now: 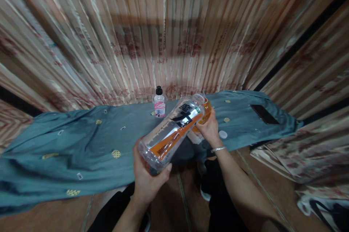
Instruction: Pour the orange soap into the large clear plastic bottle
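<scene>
My left hand [149, 175] is closed round the base of a large clear plastic bottle [170, 134] with an orange, silver and black label. This bottle is tilted, its uncapped mouth up and to the right. My right hand [209, 126], with a bracelet at the wrist, is wrapped round an amber bottle [206, 111]. The large bottle partly hides the amber one, and its mouth is close to the amber bottle's top; whether they touch I cannot tell. Any liquid passing between them is not visible. A white round cap [223, 134] lies just right of my right hand.
A small clear bottle [159, 107] with a black top and pink label stands at the back of the bench with the teal patterned cloth [89, 141]. A dark phone [264, 114] lies at the right. Pleated curtains [163, 35] hang behind, and a dark pole [297, 46] slants at the right.
</scene>
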`<state>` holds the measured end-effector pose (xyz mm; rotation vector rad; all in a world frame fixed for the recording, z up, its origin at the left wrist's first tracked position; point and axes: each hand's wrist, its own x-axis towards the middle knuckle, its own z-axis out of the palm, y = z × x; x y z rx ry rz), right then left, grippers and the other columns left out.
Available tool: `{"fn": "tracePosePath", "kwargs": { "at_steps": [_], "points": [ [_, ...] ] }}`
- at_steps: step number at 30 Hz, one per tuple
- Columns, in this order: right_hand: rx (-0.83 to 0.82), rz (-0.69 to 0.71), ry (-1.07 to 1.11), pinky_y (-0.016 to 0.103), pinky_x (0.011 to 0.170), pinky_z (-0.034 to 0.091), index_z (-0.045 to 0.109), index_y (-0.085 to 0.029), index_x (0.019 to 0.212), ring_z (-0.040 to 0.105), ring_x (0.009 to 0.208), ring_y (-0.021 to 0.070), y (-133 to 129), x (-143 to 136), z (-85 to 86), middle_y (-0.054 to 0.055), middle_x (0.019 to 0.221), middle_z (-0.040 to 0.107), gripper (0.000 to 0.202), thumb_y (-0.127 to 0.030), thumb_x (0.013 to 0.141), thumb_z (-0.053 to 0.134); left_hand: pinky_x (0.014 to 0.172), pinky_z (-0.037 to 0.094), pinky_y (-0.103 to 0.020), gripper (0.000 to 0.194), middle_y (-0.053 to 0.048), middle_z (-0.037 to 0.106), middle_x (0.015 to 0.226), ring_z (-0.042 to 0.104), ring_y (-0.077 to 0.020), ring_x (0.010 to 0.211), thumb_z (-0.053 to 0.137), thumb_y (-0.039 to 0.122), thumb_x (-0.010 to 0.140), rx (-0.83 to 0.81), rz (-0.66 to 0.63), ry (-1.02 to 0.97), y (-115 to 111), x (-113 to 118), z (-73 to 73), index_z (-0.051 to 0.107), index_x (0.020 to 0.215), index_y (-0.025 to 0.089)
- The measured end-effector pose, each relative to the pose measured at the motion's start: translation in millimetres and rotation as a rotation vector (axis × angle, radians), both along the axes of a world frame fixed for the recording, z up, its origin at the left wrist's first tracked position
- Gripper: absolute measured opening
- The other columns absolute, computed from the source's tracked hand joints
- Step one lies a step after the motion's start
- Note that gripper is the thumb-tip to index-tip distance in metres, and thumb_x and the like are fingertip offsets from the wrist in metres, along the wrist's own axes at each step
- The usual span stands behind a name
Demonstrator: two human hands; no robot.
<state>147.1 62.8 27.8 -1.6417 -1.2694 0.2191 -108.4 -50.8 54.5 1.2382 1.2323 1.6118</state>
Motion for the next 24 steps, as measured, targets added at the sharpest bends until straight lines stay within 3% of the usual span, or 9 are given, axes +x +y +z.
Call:
{"fn": "tracePosePath", "kwargs": {
  "at_steps": [24],
  "points": [
    [0.017, 0.005, -0.009, 0.052, 0.099, 0.059, 0.048, -0.017, 0.143, 0.071, 0.117, 0.0368, -0.2, -0.4, 0.0, 0.018, 0.133, 0.071, 0.093, -0.058, 0.066, 0.083, 0.1, 0.06, -0.044, 0.094, -0.016, 0.066, 0.13, 0.074, -0.0319, 0.116, 0.093, 0.043, 0.061, -0.017, -0.016, -0.026, 0.0, -2.4, -7.8, 0.046, 0.139, 0.02]
  ]
}}
